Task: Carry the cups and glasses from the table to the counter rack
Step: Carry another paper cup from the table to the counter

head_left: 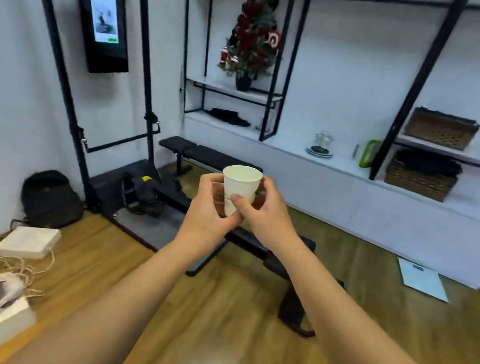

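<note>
**Q:** What does the grip hold, and where is the task's thing?

**A:** A white paper cup (240, 188) stands upright, mouth up, between the two hands, above the wooden floor (245, 320). The left hand (209, 205) wraps its left side; the right hand (262, 210) wraps its right side, thumb across the front wall. Both hands are closed on it. A clear tumbler (218, 193) seems to surround the cup's lower part inside the same grip, though blur leaves this uncertain.

**Q:** How far along is the task?

**A:** Judged mid-carry. The cup is off any table and not yet set down. No table shows, so how many cups and glasses remain there cannot be told.

**Q:** Where is the destination, relative to the grip?

**A:** Beyond the grip and to its right runs a white bench (312, 157) along the wall, under a black-framed shelf unit (278, 64). On it, up and right of the grip, a small glass jar (323, 141) sits on a plate. This may be the counter rack. Nothing carried over is identifiable there.

**Q:** What lies nearer?

**A:** A black workout bench (202, 154) just behind the grip.
</note>
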A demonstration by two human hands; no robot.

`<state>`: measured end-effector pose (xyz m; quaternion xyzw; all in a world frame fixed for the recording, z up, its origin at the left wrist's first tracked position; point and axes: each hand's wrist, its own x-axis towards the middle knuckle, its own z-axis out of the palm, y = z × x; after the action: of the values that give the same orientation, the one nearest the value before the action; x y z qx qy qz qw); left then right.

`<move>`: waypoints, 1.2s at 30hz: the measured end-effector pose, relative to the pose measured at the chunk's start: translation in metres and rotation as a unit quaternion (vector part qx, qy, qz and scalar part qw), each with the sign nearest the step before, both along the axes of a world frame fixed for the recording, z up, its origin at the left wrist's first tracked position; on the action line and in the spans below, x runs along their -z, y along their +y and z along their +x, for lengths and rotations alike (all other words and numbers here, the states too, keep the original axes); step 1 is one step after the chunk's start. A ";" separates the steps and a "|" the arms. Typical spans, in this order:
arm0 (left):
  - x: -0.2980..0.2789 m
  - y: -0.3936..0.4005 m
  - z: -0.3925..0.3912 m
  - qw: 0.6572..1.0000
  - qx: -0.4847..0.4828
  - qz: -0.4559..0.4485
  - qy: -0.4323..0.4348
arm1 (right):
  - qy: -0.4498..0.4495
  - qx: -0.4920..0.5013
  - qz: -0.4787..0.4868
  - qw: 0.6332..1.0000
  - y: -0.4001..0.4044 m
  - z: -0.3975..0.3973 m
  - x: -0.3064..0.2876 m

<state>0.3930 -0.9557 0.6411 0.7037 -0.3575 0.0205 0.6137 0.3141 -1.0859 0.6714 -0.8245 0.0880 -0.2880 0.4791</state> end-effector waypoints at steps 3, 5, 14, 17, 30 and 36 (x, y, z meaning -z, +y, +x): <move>0.009 -0.090 -0.018 0.999 0.052 0.008 0.010 | 0.012 0.042 0.005 0.999 -0.082 -0.027 0.012; 0.016 -0.149 -0.027 0.997 0.069 0.008 0.022 | 0.020 0.061 0.004 0.998 -0.137 -0.041 0.019; 0.048 -0.338 -0.039 0.993 0.098 0.027 0.061 | 0.072 0.084 0.047 0.993 -0.321 -0.066 0.048; 0.061 -0.389 -0.025 0.992 0.108 0.040 0.056 | 0.064 0.108 0.073 0.989 -0.369 -0.062 0.061; 0.099 -0.667 0.085 0.990 0.116 0.047 0.061 | 0.101 0.119 0.088 0.984 -0.647 0.052 0.097; 0.099 -0.779 0.136 0.989 0.114 0.052 0.082 | 0.110 0.121 0.097 0.982 -0.763 0.108 0.098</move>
<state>0.5291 -1.7352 0.5424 0.6887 -0.3842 -0.1262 0.6018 0.4221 -1.8487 0.5736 -0.7839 0.2672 -0.2411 0.5059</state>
